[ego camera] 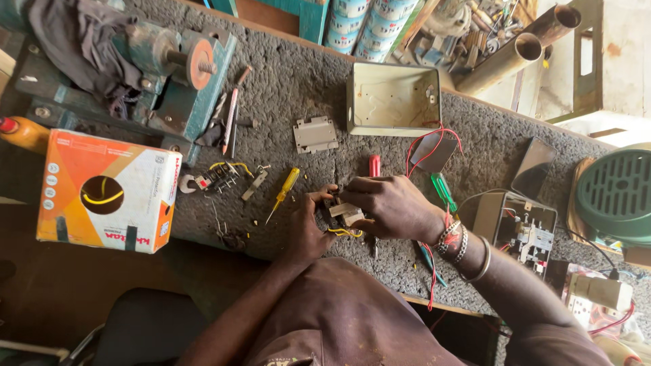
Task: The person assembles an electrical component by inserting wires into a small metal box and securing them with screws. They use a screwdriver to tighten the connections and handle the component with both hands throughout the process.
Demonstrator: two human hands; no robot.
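Both hands, left hand (pixel 313 215) and right hand (pixel 388 205), are closed on a small electrical switch block (pixel 342 213); yellow wires (pixel 346 233) should be kept untwisted.

— How is your light here?

— You work in soft, even daylight. The grey bench top (pixel 305 81) is evenly lit, with only faint, short shadows under the small parts.

— Any glare?

— At the right edge, yes: the pale cabinet side (pixel 620 54) is washed out, so the brightest light reaches you from the upper right. The open metal box (pixel 393 98) shows a mild sheen on its inner wall.

— Dark spots?

— The lower left under the bench falls into deep shade, and the chair (pixel 146 325) nearly vanishes in it. Your left hand (pixel 312 227) and right hand (pixel 393 207) sit in focus.

— Sharpness?

— Crisp at the centre; the corners look slightly stretched and softer.
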